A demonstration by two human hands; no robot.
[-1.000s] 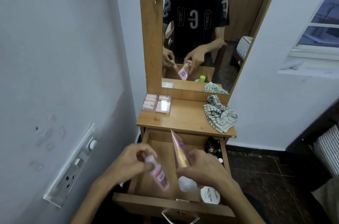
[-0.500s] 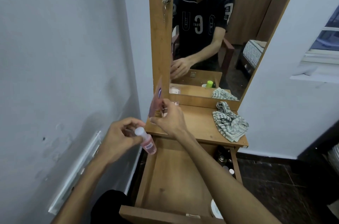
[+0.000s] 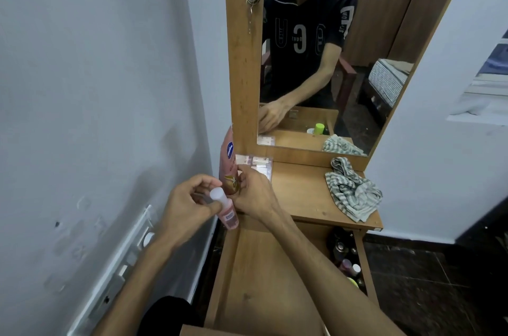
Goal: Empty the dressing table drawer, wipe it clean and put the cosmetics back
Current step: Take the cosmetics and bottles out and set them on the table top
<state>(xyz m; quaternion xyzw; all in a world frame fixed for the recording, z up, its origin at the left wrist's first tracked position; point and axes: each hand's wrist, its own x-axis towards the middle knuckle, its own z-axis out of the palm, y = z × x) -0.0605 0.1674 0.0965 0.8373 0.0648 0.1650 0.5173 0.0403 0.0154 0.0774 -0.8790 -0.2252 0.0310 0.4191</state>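
Hands near frame centre: right hand [image 3: 254, 192] pinches upright tube [image 3: 228, 168], left hand [image 3: 189, 206] grips bottle [image 3: 226, 210]; we judge tube may topple at tabletop [image 3: 302, 192] edge.

Brightness: dim indoor, soft and even, cool grey cast.
Source: daylight from window [image 3: 492, 66] at right edge; its pane looks pale and washed out.
Shadows: broad soft shadow on left wall [image 3: 90, 115], darker toward table [image 3: 310, 192] corner; floor [image 3: 428, 280] nearly black.
Glare: small sheen on mirror [image 3: 330, 66], none strong.
Blur: hands [image 3: 192, 203] slightly soft; drawer [image 3: 264, 275] bottles murky.
Distortion: wide-angle, wall and mirror frame lean and bow at the edges.
Noise: compression smear on wall.
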